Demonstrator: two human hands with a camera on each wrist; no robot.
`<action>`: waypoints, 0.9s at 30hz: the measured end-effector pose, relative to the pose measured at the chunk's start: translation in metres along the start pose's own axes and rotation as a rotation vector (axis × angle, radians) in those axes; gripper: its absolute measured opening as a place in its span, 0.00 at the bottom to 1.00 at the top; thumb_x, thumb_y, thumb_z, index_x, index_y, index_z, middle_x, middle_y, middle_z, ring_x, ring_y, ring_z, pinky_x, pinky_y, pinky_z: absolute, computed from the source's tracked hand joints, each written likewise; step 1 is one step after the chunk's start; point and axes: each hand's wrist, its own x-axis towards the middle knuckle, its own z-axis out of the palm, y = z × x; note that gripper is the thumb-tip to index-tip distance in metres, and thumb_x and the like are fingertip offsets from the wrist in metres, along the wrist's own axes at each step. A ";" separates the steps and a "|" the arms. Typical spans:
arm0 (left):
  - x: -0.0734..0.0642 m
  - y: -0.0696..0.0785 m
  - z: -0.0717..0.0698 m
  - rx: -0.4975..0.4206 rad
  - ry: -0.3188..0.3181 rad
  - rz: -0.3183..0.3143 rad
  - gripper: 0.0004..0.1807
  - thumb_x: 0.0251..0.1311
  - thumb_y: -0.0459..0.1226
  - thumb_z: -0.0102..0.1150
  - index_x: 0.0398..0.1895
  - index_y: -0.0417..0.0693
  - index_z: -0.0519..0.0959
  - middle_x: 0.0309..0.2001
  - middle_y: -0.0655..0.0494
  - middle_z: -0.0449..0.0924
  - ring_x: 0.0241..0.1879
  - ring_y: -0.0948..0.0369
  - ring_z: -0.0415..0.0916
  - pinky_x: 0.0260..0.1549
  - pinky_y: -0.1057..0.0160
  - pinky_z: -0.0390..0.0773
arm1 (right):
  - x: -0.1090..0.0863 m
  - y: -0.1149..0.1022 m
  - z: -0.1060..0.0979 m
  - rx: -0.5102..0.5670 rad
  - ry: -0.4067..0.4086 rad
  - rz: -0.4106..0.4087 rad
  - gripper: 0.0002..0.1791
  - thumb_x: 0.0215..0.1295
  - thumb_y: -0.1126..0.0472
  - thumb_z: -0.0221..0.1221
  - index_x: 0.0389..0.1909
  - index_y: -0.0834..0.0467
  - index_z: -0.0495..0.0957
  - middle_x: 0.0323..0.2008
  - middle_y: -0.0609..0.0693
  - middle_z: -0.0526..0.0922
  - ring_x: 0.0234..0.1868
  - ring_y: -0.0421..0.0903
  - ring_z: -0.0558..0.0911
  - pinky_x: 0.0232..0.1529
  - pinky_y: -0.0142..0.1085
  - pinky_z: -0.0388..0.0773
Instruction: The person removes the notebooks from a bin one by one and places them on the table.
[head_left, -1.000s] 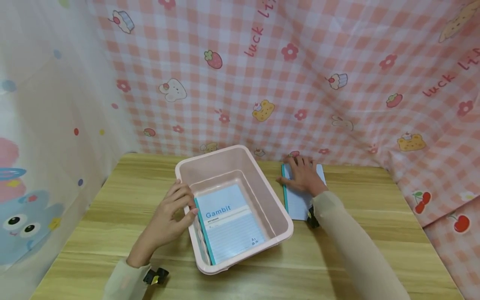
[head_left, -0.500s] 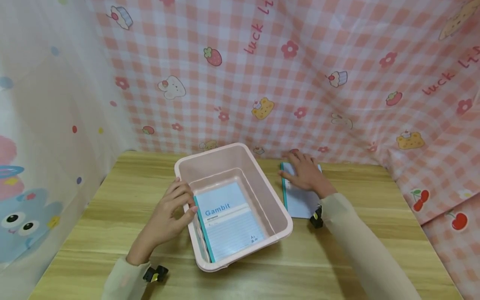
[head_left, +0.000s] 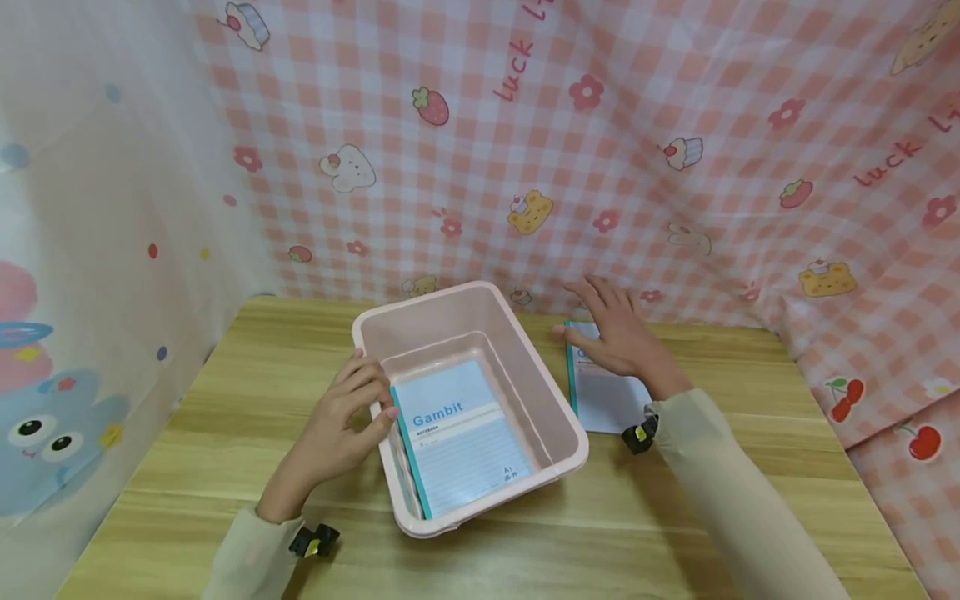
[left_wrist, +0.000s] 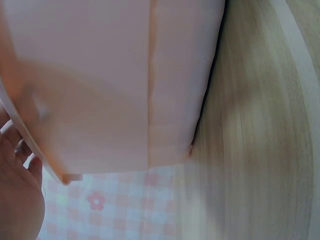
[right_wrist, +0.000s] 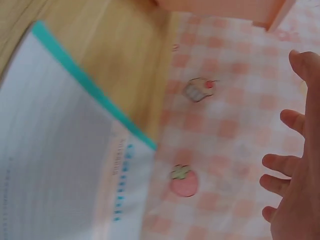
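A pink plastic basin (head_left: 480,296) stands tilted in angle on the wooden table. Inside it lies a light-blue notebook (head_left: 457,467) with a teal spine and "Gambit" on its cover. My left hand (head_left: 330,433) holds the basin's left rim, fingers bent over the edge; the left wrist view shows this hand (left_wrist: 17,175) at the rim, beside the outer wall (left_wrist: 100,100). A second notebook (head_left: 603,400) lies flat to the right of the basin. Above its upper part hovers my right hand (head_left: 615,333), fingers spread and apart from the cover in the right wrist view.
A pink checked cloth (head_left: 465,167) hangs along the table's far edge. On the left hangs a pale curtain (head_left: 90,208) with cartoon prints. The wooden table (head_left: 225,400) carries both the basin and the loose notebook. Each wrist wears a small black camera (head_left: 315,542).
My right hand has lifted off the second notebook and drawn slightly right, uncovering more of its cover. The left hand stays at the basin's rim.
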 end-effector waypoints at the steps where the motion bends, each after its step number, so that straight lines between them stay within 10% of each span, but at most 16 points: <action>1: 0.000 0.000 0.000 0.000 -0.001 -0.003 0.09 0.58 0.32 0.61 0.28 0.58 0.75 0.39 0.62 0.75 0.54 0.55 0.70 0.81 0.40 0.48 | 0.000 -0.002 -0.003 -0.006 0.000 0.003 0.41 0.70 0.34 0.54 0.79 0.46 0.57 0.80 0.62 0.51 0.81 0.65 0.48 0.77 0.71 0.41; 27: 0.001 -0.001 0.000 0.002 0.004 -0.008 0.09 0.57 0.33 0.61 0.27 0.59 0.75 0.39 0.62 0.75 0.54 0.57 0.69 0.81 0.42 0.48 | 0.015 -0.098 -0.052 -0.057 -0.029 -0.126 0.46 0.66 0.28 0.54 0.80 0.34 0.48 0.84 0.49 0.41 0.83 0.59 0.42 0.77 0.69 0.38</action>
